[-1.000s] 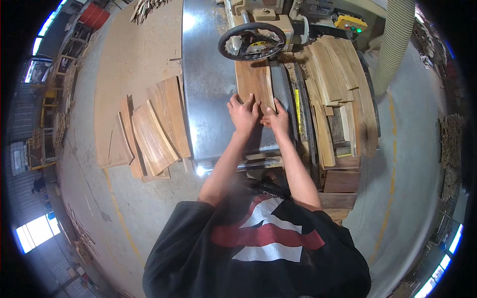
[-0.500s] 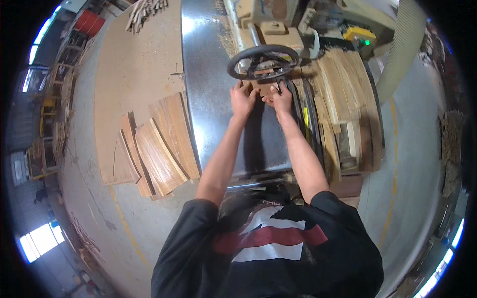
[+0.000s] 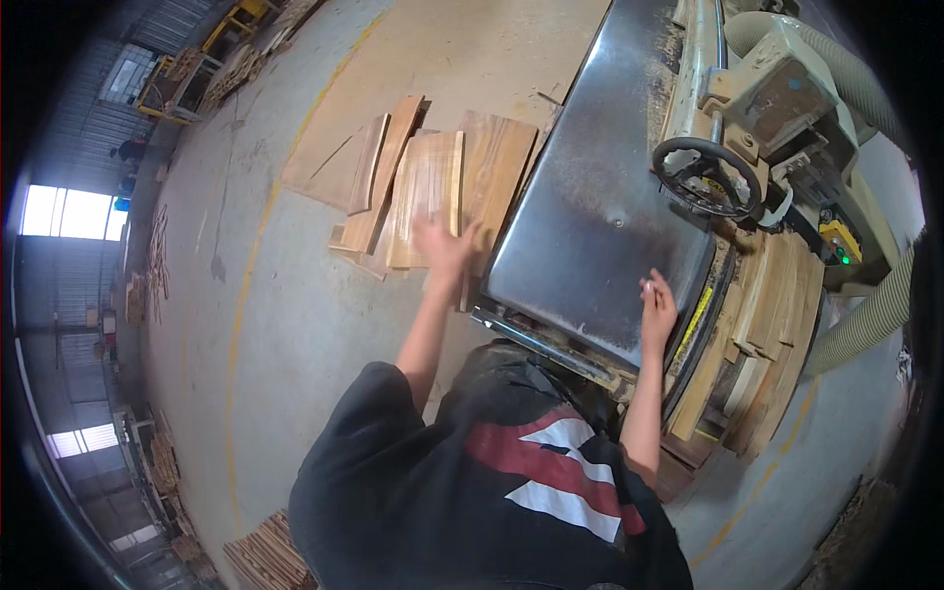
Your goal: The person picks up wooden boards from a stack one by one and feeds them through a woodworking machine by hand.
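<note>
Your left hand (image 3: 444,251) is reaching open-fingered over the pale wooden boards (image 3: 425,197) lying lengthwise away from you; your right hand (image 3: 657,310), empty, is resting on the grey steel machine table (image 3: 600,206)

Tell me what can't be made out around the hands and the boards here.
- Left hand, head view: motion-blurred over the floor boards; contact with them is unreadable.
- Right hand: fingertips on the metal table; something small and pale there, too small to identify.
- Stacked boards: lower layers hidden by the table edge.
</note>
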Action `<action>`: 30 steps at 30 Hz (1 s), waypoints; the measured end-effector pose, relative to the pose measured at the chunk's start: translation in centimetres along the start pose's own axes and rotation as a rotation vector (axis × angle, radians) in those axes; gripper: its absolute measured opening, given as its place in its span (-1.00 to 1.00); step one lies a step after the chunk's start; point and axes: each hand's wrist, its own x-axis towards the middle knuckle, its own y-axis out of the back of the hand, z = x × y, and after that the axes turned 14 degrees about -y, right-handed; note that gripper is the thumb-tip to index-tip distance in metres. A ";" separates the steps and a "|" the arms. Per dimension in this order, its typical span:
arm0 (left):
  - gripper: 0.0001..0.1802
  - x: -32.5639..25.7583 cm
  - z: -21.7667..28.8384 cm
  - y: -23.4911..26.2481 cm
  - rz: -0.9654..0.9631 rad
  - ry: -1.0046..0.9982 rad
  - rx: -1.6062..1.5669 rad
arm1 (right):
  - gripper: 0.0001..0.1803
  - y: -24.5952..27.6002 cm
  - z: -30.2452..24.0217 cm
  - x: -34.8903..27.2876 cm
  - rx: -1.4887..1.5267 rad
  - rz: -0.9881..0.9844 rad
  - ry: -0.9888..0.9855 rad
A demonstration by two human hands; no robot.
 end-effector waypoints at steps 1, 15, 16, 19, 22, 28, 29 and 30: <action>0.11 0.5 -1.4 1.2 -0.226 0.243 0.068 | -0.89 0.3 0.7 -1.5 0.018 0.003 -0.066; 0.18 -1.8 2.0 -0.4 -0.358 0.587 -0.018 | -0.79 0.4 1.7 -6.5 -0.080 0.057 -0.068; 0.24 -1.8 2.8 -1.2 -0.313 0.527 -0.095 | -0.78 0.5 1.9 -6.5 -0.133 0.090 -0.063; 0.25 -1.0 3.1 -3.7 -0.195 0.388 -0.175 | -0.82 -0.5 1.8 -6.3 -0.180 0.038 -0.045; 0.21 -0.7 5.0 -4.6 -0.260 0.299 -0.212 | -0.80 -1.0 1.5 -6.5 -0.144 0.049 -0.057; 0.18 -7.1 7.8 -3.1 -0.442 -0.085 -0.360 | -0.76 -0.4 1.4 -7.2 -0.107 0.035 -0.144; 0.20 -9.0 8.7 -2.4 -0.441 -0.112 -0.373 | -0.76 0.0 1.5 -7.9 -0.104 0.055 -0.144; 0.20 -10.3 10.3 -0.5 -0.475 -0.045 -0.362 | -0.74 0.4 2.2 -8.6 -0.154 0.025 -0.164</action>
